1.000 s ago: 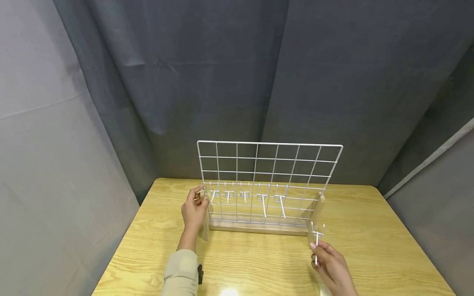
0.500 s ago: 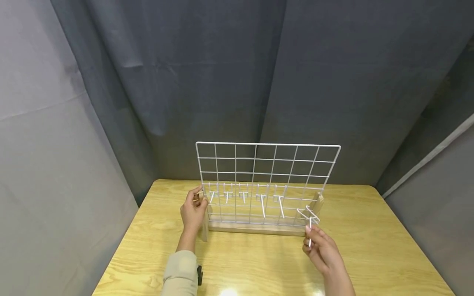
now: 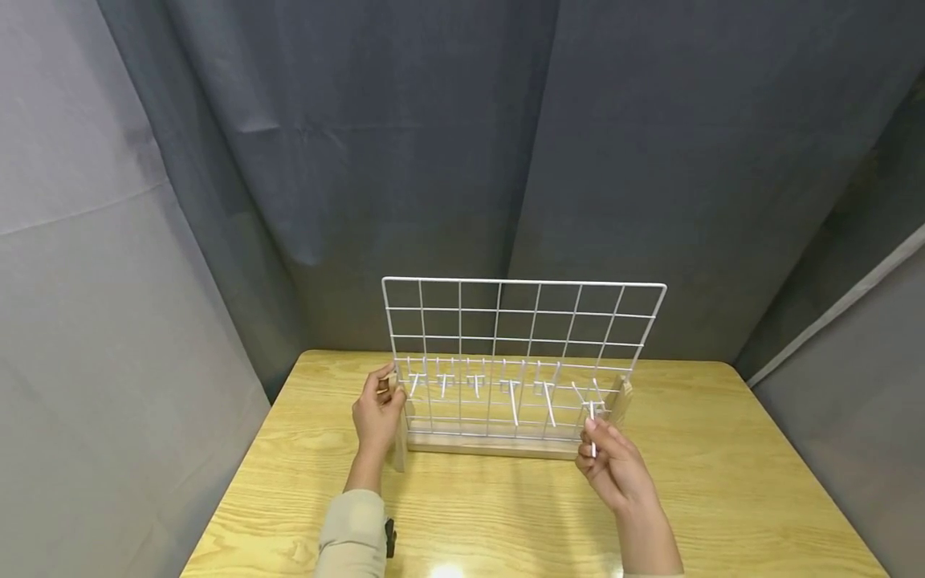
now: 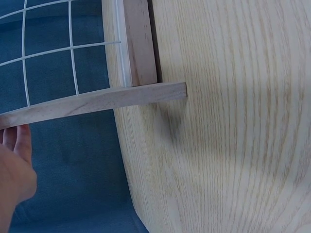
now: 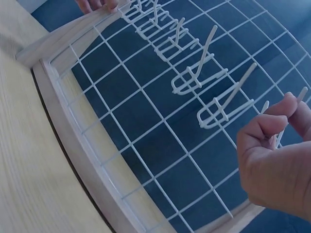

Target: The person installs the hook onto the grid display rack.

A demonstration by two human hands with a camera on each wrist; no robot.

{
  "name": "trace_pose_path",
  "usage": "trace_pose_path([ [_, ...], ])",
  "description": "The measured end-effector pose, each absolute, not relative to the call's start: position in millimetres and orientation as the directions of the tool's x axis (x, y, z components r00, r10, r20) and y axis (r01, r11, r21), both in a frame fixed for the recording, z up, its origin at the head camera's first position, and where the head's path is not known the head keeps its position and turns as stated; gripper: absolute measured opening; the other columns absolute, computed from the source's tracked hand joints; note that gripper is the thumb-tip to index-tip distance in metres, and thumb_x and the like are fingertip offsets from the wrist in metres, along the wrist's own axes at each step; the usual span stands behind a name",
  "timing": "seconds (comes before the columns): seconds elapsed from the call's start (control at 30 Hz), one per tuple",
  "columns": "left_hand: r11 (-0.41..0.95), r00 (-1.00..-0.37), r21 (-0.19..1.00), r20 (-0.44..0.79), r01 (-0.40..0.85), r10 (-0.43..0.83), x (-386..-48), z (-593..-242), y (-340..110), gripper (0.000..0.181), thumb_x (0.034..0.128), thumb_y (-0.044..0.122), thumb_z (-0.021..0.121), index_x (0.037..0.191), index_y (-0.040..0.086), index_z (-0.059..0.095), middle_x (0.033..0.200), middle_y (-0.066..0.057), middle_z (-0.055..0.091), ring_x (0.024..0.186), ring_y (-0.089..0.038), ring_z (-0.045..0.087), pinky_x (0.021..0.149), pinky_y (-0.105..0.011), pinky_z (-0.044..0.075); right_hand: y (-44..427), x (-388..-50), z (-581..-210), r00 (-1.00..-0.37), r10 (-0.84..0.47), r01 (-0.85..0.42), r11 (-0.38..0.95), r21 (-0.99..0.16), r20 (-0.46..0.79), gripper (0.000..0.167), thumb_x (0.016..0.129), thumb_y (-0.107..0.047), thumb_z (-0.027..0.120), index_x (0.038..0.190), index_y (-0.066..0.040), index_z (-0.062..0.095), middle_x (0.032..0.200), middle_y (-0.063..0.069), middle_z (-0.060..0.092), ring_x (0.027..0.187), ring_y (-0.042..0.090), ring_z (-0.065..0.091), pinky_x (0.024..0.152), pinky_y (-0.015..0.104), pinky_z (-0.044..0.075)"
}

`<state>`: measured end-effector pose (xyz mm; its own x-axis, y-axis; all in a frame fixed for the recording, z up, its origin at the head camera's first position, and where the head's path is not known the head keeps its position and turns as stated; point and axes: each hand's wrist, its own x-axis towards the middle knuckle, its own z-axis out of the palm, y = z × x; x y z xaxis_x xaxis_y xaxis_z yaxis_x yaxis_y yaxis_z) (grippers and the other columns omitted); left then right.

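Observation:
A white wire grid panel [image 3: 523, 282] stands upright in a wooden stand [image 3: 499, 446]. My left hand [image 3: 377, 409] grips the top of the stand's left upright [image 3: 400, 451]; in the left wrist view its fingers reach the wooden bar from the outer side. Near the panel's right end, my right hand [image 3: 616, 467] pinches the arm of a white wire hook [image 3: 592, 404], prongs pointing up toward the grid. Whether the prongs touch the mesh, I cannot tell. Several hooks hang in one row: short ones [image 3: 476, 387] at left, longer ones [image 3: 549, 405] toward the middle.
The stand rests toward the back of a wood-grain table [image 3: 289, 498]. Dark grey curtain [image 3: 433, 160] hangs behind it, with lighter cloth [image 3: 87, 337] at the left. The stand's right upright [image 3: 621, 397] is just beyond the right hand.
My right hand has moved up and left, bringing the wire hook from beside the stand's right end to the grid. The left hand stays on the upright.

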<state>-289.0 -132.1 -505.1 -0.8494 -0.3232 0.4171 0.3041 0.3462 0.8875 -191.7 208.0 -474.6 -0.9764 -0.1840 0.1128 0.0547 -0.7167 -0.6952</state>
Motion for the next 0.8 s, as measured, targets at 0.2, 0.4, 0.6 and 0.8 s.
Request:
trace_pose_path([
  [0.2, 0.340, -0.863, 0.898, 0.389, 0.278, -0.323, -290, -506, -132, 0.044, 0.0771, 0.001, 0.063, 0.117, 0.018, 0.062, 0.090, -0.008, 0.061, 0.084, -0.024, 0.066, 0.063, -0.030, 0.056, 203, -202, -469, -0.966, -0.225, 0.086, -0.751, -0.655, 0.131, 0.027, 0.100, -0.006, 0.033, 0.091, -0.009, 0.058, 0.076, -0.002, 0.056, 0.064, 0.005, 0.051, 0.056, 0.014, 0.041],
  [0.4, 0.343, -0.859, 0.895, 0.397, 0.284, -0.324, -290, -507, -132, 0.045, 0.0758, 0.000, 0.062, 0.117, 0.018, 0.063, 0.089, -0.008, 0.061, 0.083, -0.024, 0.066, 0.063, -0.029, 0.056, 204, -212, -465, -0.945, -0.281, 0.140, -0.808, -0.573, 0.165, 0.028, 0.101, -0.007, 0.031, 0.090, -0.007, 0.056, 0.075, 0.001, 0.058, 0.063, 0.007, 0.054, 0.056, 0.014, 0.042],
  [0.6, 0.351, -0.852, 0.887, 0.414, 0.300, -0.320, -291, -507, -131, 0.045, 0.0759, 0.001, 0.062, 0.116, 0.020, 0.063, 0.089, -0.007, 0.061, 0.083, -0.024, 0.066, 0.065, -0.030, 0.056, 204, -220, -465, -0.938, -0.314, 0.207, -0.847, -0.489, 0.146, 0.031, 0.101, -0.008, 0.030, 0.087, -0.005, 0.057, 0.075, 0.003, 0.058, 0.063, 0.008, 0.056, 0.057, 0.014, 0.042],
  [0.8, 0.363, -0.841, 0.878, 0.434, 0.313, -0.324, -290, -506, -133, 0.044, 0.0753, 0.001, 0.062, 0.116, 0.018, 0.063, 0.087, -0.007, 0.061, 0.082, -0.025, 0.067, 0.066, -0.031, 0.056, 202, -220, -468, -0.924, -0.357, 0.267, -0.858, -0.438, 0.136, 0.036, 0.101, -0.009, 0.026, 0.089, -0.004, 0.059, 0.075, 0.004, 0.058, 0.063, 0.009, 0.057, 0.057, 0.014, 0.042],
])
